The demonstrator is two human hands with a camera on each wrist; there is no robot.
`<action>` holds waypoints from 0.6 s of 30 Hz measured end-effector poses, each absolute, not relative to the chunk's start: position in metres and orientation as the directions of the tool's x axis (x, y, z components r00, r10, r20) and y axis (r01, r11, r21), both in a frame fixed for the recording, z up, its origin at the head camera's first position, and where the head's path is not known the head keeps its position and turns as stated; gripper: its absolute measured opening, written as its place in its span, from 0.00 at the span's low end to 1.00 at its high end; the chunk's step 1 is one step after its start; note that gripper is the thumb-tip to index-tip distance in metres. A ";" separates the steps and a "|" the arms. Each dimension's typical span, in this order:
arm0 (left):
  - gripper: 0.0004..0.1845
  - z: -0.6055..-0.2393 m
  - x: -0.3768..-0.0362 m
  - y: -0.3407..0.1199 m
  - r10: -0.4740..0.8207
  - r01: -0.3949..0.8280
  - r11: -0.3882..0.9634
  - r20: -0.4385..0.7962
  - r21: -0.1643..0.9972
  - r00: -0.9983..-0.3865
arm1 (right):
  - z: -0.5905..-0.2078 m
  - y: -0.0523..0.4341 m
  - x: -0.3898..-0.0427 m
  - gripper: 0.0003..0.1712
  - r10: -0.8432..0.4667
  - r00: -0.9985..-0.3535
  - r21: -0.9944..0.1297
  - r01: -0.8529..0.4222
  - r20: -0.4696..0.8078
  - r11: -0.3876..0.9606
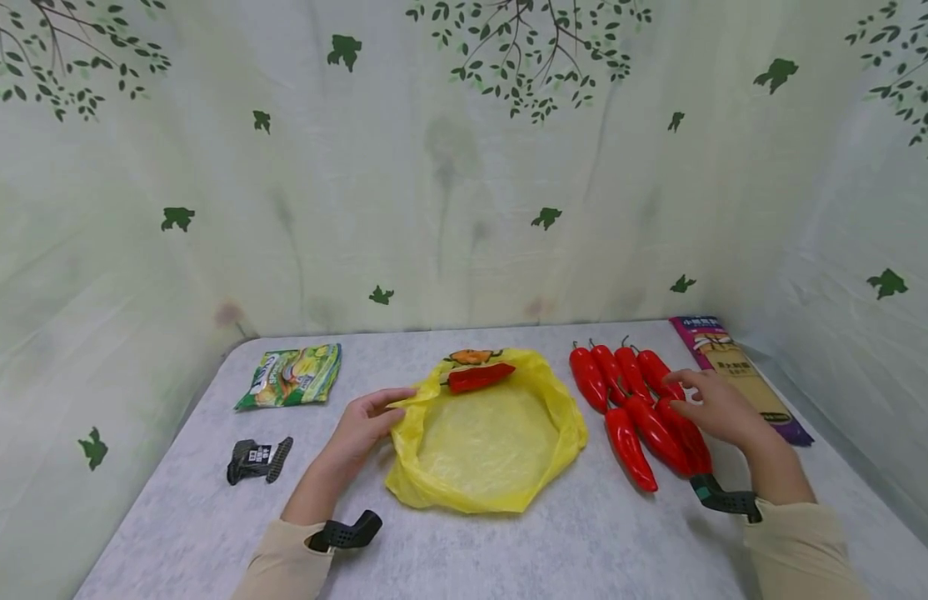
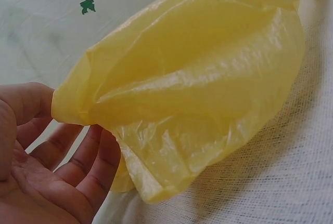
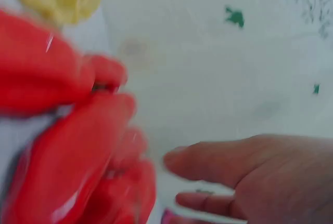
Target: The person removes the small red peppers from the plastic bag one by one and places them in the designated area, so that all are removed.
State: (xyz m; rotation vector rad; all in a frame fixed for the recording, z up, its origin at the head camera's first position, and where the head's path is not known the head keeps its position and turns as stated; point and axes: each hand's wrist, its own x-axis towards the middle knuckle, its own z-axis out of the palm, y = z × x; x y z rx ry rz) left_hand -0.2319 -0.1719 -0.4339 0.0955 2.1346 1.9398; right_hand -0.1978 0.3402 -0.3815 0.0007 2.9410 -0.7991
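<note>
A yellow plastic bag [image 1: 486, 446] lies open in the middle of the table [image 1: 554, 542]. One red pepper [image 1: 479, 377] lies inside it at the far rim, next to an orange item [image 1: 471, 357]. My left hand [image 1: 366, 421] holds the bag's left rim between thumb and fingers. The left wrist view shows the bag [image 2: 197, 89] lifted against the thumb of that hand [image 2: 52, 167]. Several red peppers [image 1: 636, 400] lie in a group right of the bag. My right hand [image 1: 715, 408] reaches over them with fingers spread, holding nothing. The right wrist view is blurred, showing peppers [image 3: 67, 146] beside that hand [image 3: 260, 172].
A green snack packet [image 1: 291, 375] and a small black object [image 1: 257, 460] lie at the left. A purple packet [image 1: 741, 375] lies along the right edge. Leaf-printed cloth walls [image 1: 449, 192] close in the table at the back and both sides.
</note>
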 end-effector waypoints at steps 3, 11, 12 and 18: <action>0.20 -0.434 -0.231 -0.172 0.225 -0.115 0.109 -0.138 0.987 -0.965 | -0.368 0.318 -0.198 0.26 -0.045 -0.999 -0.502 -0.044 0.011 0.863; 0.20 -0.435 -0.230 -0.173 0.217 -0.131 0.115 -0.153 0.985 -0.964 | -0.347 0.230 -0.208 0.17 -0.288 -0.954 -0.586 -0.278 0.079 0.761; 0.20 -0.435 -0.230 -0.173 0.215 -0.135 0.115 -0.157 0.984 -0.964 | -0.347 0.219 -0.211 0.17 -0.326 -0.942 -0.595 -0.305 0.076 0.744; 0.20 -0.432 -0.231 -0.172 0.212 -0.126 0.113 -0.148 0.986 -0.966 | -0.357 0.161 -0.236 0.18 -0.530 -0.848 -0.643 -0.405 -0.001 0.650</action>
